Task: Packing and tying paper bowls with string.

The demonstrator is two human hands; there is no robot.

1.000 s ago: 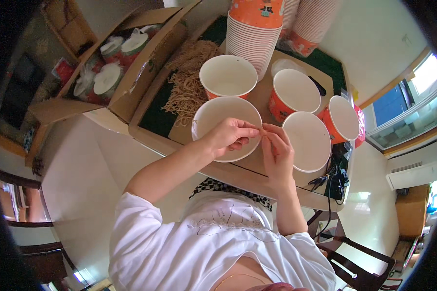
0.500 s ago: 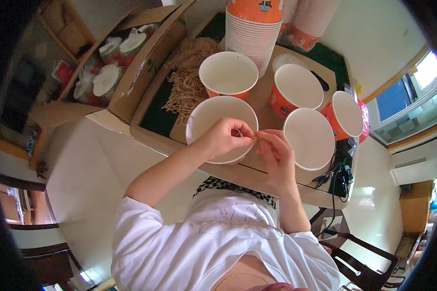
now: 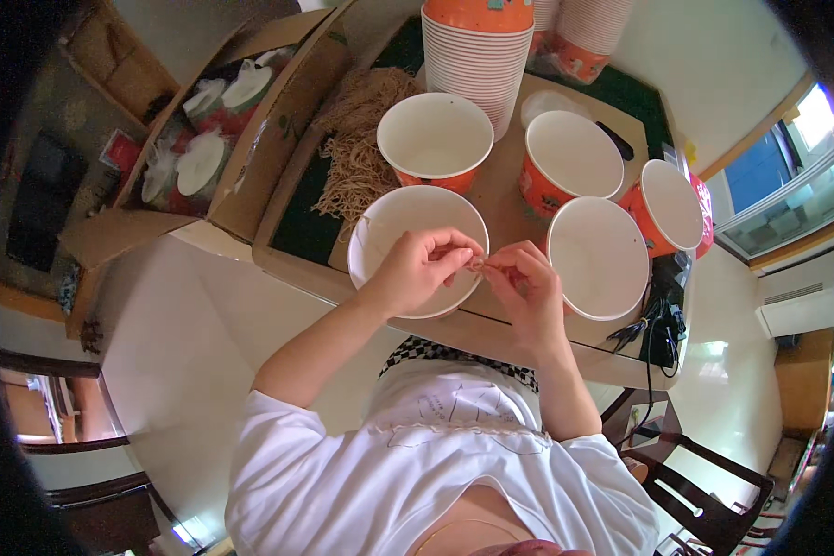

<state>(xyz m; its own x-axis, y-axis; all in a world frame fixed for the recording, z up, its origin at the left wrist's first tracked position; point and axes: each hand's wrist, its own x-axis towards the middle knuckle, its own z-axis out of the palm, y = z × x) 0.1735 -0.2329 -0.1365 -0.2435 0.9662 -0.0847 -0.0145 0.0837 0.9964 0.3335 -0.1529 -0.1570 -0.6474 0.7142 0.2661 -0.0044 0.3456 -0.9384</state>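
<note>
Over the near-left paper bucket (image 3: 380, 269), white inside, my left hand (image 3: 419, 271) and my right hand (image 3: 528, 289) meet fingertip to fingertip. Both pinch a small loop of thin beige string (image 3: 475, 264), which sits between the fingers above the bucket's right rim. A strand seems to lie at this bucket's left rim; whether it joins the loop I cannot tell. Behind the bucket lies a heap of similar beige strings (image 3: 366, 153). Another orange-sided paper bucket (image 3: 435, 134) stands just beyond, and a third paper bucket (image 3: 599, 259) is right of my right hand.
A tall stack of nested buckets (image 3: 477, 69) rises at the back. More open buckets stand to the right, near black cables (image 3: 656, 324). At left, an open cardboard box (image 3: 269, 139) holds wrapped white-lidded tubs (image 3: 202, 162). A dark chair (image 3: 704, 486) stands lower right.
The view has shifted slightly. My fingers have changed their pinch, and a small loop of string now shows between them. The buckets stay in the same arrangement.
</note>
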